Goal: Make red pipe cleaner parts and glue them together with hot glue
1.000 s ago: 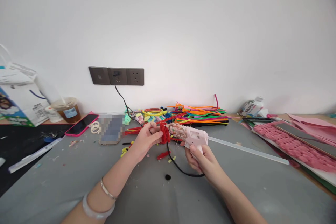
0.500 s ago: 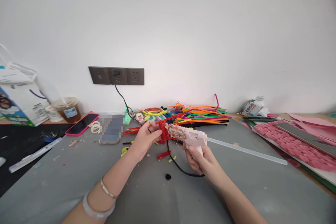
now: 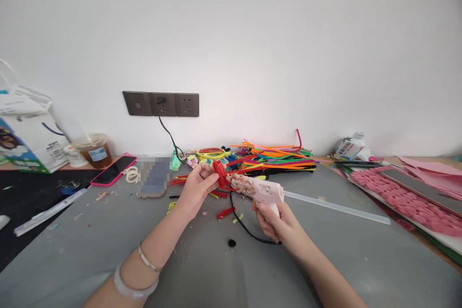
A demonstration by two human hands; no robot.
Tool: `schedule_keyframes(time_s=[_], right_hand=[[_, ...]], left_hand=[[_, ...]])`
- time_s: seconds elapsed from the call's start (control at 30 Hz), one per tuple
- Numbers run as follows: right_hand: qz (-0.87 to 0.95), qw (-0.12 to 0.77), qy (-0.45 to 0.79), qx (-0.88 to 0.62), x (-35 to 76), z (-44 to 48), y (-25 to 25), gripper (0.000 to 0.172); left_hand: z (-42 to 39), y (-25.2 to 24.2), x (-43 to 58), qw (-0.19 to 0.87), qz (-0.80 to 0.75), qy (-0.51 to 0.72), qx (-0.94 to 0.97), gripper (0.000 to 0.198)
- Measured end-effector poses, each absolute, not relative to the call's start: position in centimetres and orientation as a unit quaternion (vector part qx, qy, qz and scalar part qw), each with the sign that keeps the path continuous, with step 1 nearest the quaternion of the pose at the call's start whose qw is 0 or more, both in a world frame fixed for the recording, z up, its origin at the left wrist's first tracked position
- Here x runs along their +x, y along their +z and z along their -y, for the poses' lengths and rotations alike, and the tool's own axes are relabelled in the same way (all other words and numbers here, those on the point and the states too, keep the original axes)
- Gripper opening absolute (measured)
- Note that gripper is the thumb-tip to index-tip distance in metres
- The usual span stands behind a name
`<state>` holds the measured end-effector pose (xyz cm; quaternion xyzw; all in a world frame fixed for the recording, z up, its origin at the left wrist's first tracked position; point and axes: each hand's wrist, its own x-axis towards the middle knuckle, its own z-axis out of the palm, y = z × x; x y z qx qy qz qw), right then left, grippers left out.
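White wall (image 3: 252, 57) at rear; bench (image 3: 288, 279) w/ grey cover in front. Pile of fuzzy stems (image 3: 276, 156) lies at the back, approx. centre. Your R hand (image 3: 276, 221) has its fingers wrapped round the grip of the pink glue gun (image 3: 267, 190), held above bench ctr.; clear glue stick (image 3: 335, 208) protrudes from its rear. Your L hand (image 3: 198, 190) pinches the red fuzzy piece (image 3: 220, 173), fingers nearly together, near the gun's crusted nozzle (image 3: 242, 185); contact cannot be confirmed. Hold piece steady, gun angle const., L fingertips clear of nozzle (poss. hot).
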<state>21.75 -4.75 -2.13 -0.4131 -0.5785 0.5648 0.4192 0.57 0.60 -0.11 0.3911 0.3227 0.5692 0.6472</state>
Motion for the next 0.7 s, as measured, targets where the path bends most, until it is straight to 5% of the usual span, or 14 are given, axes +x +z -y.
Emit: schedule_keyframes(time_s=[0.4,0.7], right_hand=[[0.575,0.416,0.563,-0.422,21.81,4.91,-2.09,0.056],[0.574,0.453,0.556,-0.394,21.83,4.89,-2.14,0.062]], left_hand=[[-0.87,-0.26,0.36,0.613,-0.309,0.624,0.374,0.038],[-0.20,-0.10,0.74,0.616,-0.342,0.555,0.442,0.042]])
